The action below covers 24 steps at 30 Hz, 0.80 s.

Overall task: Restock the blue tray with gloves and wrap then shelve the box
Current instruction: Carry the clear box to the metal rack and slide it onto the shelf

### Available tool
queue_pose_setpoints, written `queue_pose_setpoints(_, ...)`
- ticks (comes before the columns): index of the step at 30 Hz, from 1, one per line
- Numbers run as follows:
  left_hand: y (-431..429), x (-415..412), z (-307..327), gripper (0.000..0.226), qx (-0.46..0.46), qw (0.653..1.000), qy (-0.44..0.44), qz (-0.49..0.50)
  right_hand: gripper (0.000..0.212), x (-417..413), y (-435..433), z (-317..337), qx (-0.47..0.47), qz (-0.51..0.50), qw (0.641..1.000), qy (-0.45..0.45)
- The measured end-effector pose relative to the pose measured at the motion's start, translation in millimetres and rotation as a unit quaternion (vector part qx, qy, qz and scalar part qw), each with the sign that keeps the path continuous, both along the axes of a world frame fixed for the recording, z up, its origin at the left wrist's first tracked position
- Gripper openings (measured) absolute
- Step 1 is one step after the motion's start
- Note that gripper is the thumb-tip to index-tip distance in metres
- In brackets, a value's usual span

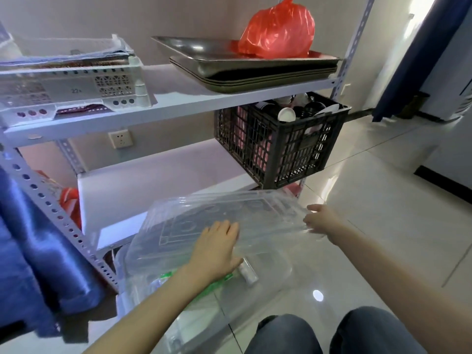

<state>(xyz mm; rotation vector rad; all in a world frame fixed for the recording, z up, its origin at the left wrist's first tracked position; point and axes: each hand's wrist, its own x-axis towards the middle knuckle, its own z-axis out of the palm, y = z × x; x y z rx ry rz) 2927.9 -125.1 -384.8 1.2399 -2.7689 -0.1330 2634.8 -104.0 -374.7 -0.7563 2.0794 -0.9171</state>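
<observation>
2 bare hands were set on a clear plastic lid (229,213), which was held tilted over a clear plastic box (277,284). The box was stood on the tiled floor (383,205), near and centre, just in front of the lowest level of a white metal rack (178,103). The left hand (217,247) was laid flat on the lid's near edge, fingers straight and close together; whether the thumb was hooked beneath the edge could not be told. The right hand (319,221) was closed round the lid's right edge, thumb on top and fingers curled under. The lid's far edge stood higher, towards the rack, and its near edge lay low over the box. Through the clear plastic a green-printed packet (226,277) and a small silvery roll (248,273) were seen inside the box, just beside the left hand.

On the rack's top shelf a white perforated crate (76,90) filled with papers was seen at the left and a stack of steel trays (250,70) at the right, with a red plastic bag (278,31) rested on the uppermost tray. On the shelf below, a black lattice crate (281,149) loaded with cups and dark containers was set at the right end. A wall socket (120,139) was seen behind the rack. Blue cloth (38,238) was hung at the near left, and a dark blue curtain (413,52) at the far right.
</observation>
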Motion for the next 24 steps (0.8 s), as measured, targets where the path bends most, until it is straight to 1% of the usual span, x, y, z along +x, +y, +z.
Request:
queue_pose_setpoints(2,-3.1,24.0,-14.3,0.06,0.096,0.994,0.039,-0.021,0.051,3.5,8.3,-11.8,0.001,0.015,1.0,0.009)
queue_pose_setpoints(3,-6.4,36.6,-22.6,0.065,0.124,0.99,0.073,-0.002,0.053,2.8,15.6,-18.3,0.002,0.028,1.0,0.007)
queue_pose_setpoints(4,-12.3,49.9,-32.4,0.066,0.128,0.986,0.103,0.04,0.055,0.2,23.6,-25.1,0.002,0.041,0.999,0.01)
queue_pose_setpoints(5,-19.3,64.4,-43.1,0.064,0.11,0.982,0.117,0.102,0.058,-3.6,31.2,-32.5,0.0,0.053,0.998,0.016)
queue_pose_setpoints(6,-26.0,79.4,-53.8,0.061,0.087,0.974,0.108,0.177,0.06,-7.1,37.8,-39.5,-0.004,0.065,0.998,0.024)
queue_pose_setpoints(7,-30.9,93.4,-64.3,0.06,0.083,0.959,0.088,0.255,0.061,-10.0,42.4,-46.3,-0.009,0.076,0.997,0.03)
queue_pose_setpoints(8,-33.1,105.8,-74.5,0.061,0.103,0.939,0.077,0.318,0.062,-11.3,45.4,-53.5,-0.014,0.085,0.996,0.028)
queue_pose_setpoints(9,-33.2,115.8,-84.7,0.063,0.136,0.919,0.087,0.358,0.063,-11.1,47.2,-61.1,-0.02,0.091,0.995,0.018)
queue_pose_setpoints(11,-26.3,128.3,-102.5,0.061,0.18,0.897,0.138,0.38,0.064,-6.9,47.7,-76.0,-0.027,0.109,0.994,0.001)
queue_pose_setpoints(13,-14.7,139.0,-114.7,0.055,0.166,0.893,0.162,0.385,0.064,0.5,45.0,-89.7,-0.024,0.131,0.991,0.005)
queue_pose_setpoints(16,-0.2,154.6,-120.0,0.047,0.116,0.889,0.135,0.422,0.064,11.7,37.6,-106.2,-0.017,0.143,0.99,0.001)
queue_pose_setpoints(20,26.8,170.6,-127.1,0.045,0.13,0.861,0.118,0.477,0.064,23.5,34.1,-125.3,0.0,0.153,0.988,-0.022)
queue_pose_setpoints(24,59.2,178.3,-143.9,0.047,0.118,0.866,0.124,0.47,0.066,28.1,29.2,-131.6,0.008,0.162,0.987,-0.013)
